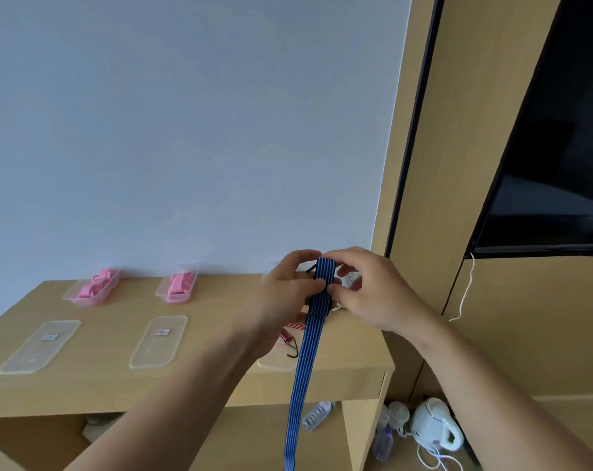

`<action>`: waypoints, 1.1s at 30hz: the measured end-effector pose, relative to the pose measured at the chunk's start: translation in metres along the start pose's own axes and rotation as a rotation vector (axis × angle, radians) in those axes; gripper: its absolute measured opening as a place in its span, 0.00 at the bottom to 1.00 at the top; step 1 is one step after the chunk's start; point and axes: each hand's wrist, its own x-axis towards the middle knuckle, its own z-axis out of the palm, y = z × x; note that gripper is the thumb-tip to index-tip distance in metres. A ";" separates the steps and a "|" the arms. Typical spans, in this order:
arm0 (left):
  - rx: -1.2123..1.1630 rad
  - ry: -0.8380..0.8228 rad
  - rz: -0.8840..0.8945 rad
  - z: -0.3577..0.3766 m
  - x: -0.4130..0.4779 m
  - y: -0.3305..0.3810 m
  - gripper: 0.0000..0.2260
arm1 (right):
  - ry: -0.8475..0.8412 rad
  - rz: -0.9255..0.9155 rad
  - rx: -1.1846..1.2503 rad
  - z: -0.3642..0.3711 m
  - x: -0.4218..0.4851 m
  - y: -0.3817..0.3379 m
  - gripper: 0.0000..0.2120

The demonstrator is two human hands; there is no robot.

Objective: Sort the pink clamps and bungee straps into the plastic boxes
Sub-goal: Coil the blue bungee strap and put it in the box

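- The blue strap (303,362) runs off the bottom edge, lower end unseen.
- The left forearm (186,385) covers part of the third lid (274,364).
- The labels (49,337) on the lids are too small to read.

A lived-in room, likely a home or hotel bedroom: a dark flat television (553,147) hangs on wood panelling (458,164) up and right of the fingers (298,261); a white electric kettle (436,424) and bottles (317,414) sit on the floor (409,458) below them, by the pale wooden surface (220,321)
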 end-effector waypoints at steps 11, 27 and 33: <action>-0.127 0.016 -0.128 0.028 0.017 -0.020 0.18 | 0.195 0.000 0.176 -0.020 -0.002 0.021 0.17; -0.184 0.038 -0.332 0.012 0.019 -0.031 0.29 | 0.557 -0.308 -0.096 0.033 0.000 0.034 0.18; -0.245 0.038 -0.314 -0.016 0.023 -0.023 0.24 | 0.527 -0.437 -0.180 0.056 0.004 0.025 0.17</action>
